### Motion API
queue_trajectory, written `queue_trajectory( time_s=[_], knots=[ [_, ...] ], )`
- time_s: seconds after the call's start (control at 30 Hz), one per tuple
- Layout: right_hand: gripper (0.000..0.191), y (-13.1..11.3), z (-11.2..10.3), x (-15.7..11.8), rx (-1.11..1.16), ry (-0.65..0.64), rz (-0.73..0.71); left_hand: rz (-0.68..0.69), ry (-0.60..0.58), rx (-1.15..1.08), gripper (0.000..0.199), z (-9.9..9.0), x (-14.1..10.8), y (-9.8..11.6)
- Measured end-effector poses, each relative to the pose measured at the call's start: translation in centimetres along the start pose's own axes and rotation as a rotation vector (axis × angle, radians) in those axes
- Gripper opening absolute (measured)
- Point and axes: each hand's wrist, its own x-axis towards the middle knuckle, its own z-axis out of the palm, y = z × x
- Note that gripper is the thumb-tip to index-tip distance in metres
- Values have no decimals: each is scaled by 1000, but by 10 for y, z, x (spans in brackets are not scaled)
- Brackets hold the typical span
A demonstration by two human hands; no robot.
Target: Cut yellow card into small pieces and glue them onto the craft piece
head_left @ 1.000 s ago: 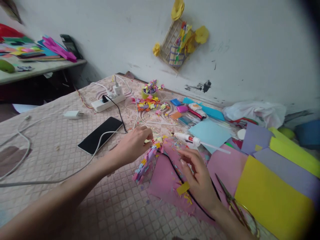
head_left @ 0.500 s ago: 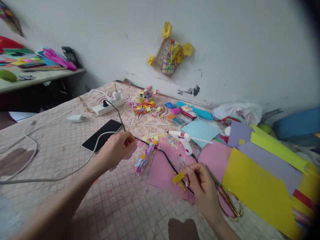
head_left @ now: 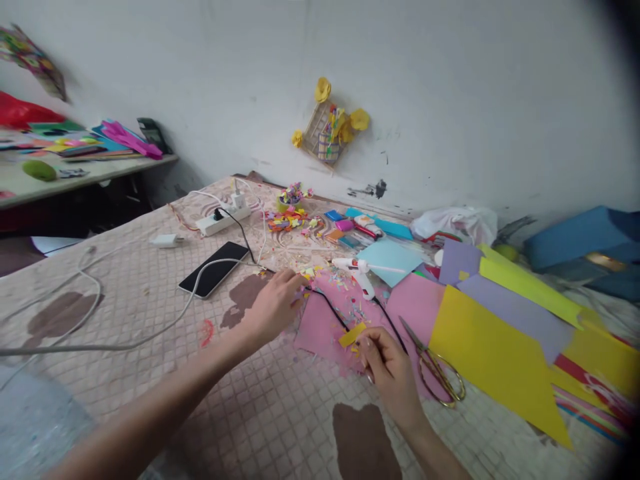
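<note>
My right hand [head_left: 387,363] is closed in a pinch on a short yellow paper strip [head_left: 353,335], held above the pink paper sheet [head_left: 320,323]. My left hand [head_left: 277,300] reaches over the left edge of that sheet, its fingers curled downward among small coloured paper pieces. Its fingertips are partly hidden, so what they grip cannot be made out. A black cord [head_left: 327,303] runs across the pink sheet between both hands. Beyond it lies a white glue gun [head_left: 357,270] with a glue stick in its back. Gold-handled scissors [head_left: 433,367] rest right of my right hand.
A phone [head_left: 215,269], a white charger [head_left: 167,241] and a power strip [head_left: 223,220] with cables lie to the left. Yellow paper [head_left: 493,363] and other coloured sheets cover the right side. A small pot of paper flowers [head_left: 293,198] stands at the back.
My left hand has moved right, from beside the phone onto the paper pieces. My right hand still holds the yellow strip. The view has shifted slightly.
</note>
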Motion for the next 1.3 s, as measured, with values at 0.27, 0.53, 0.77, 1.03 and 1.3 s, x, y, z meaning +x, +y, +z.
queue_trajectory(
  time_s=[0.27,0.53,0.77,1.03,1.3],
  knots=[
    [18,-6,4,3,-117,-39,-94,-26,119,-4,8,4,19,-9],
    [15,-16,38,80,-526,-27,-476,-157,199,-131,21,-3,0,-37],
    [28,-2,62,113,-867,-132,-497,-205,79,-253,20,12,-5,-39],
    [22,4,65,119,-859,-160,-527,-225,31,-203,28,24,3,-26],
    [13,4,66,119,-659,-136,-550,-210,3,-151,26,28,7,-25]
  ],
)
